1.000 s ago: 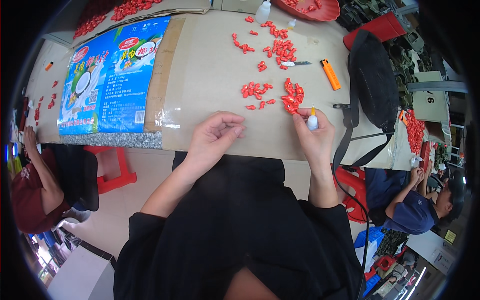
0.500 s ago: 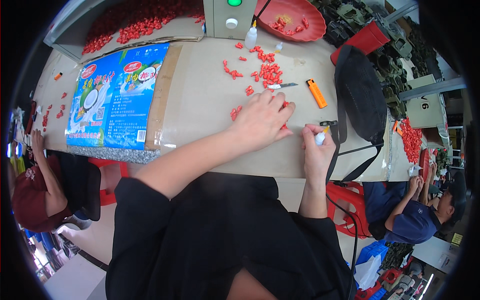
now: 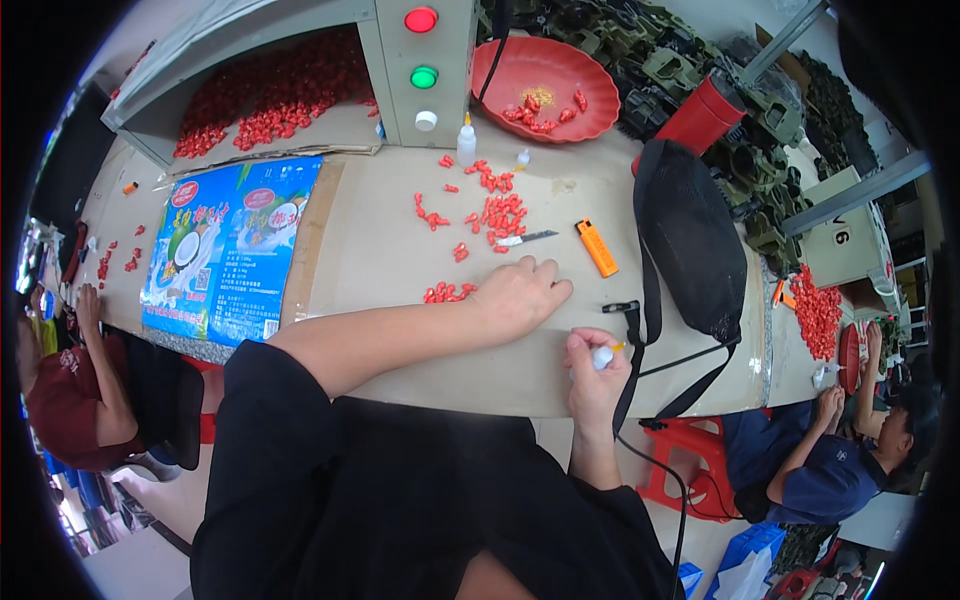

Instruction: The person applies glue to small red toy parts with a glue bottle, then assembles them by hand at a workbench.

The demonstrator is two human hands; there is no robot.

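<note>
My left hand (image 3: 520,300) rests on the table with its fingers curled down. Whatever those fingers hold, if anything, is hidden. Beside its wrist lies a short row of small red glossy pieces (image 3: 448,293). Near the table's front edge, my right hand (image 3: 600,380) is closed around a small white squeeze bottle (image 3: 602,357) whose yellow tip points right. Beyond my left hand are a craft knife (image 3: 527,239) with its blade to the right and a loose pile of the same red pieces (image 3: 503,213). An orange lighter (image 3: 597,248) lies right of the knife.
A black bag (image 3: 690,245) with straps lies at the right. At the back stand another squeeze bottle (image 3: 467,143), a red scalloped plate (image 3: 605,115) and a grey machine box (image 3: 425,50) with lights. Blue printed cardboard (image 3: 225,250) covers the left. Other people sit on both sides.
The view has shifted, showing more of the machine box. My left hand has moved slightly right with its fingers more curled. The right hand has drawn nearer the front edge, its bottle tipped further right.
</note>
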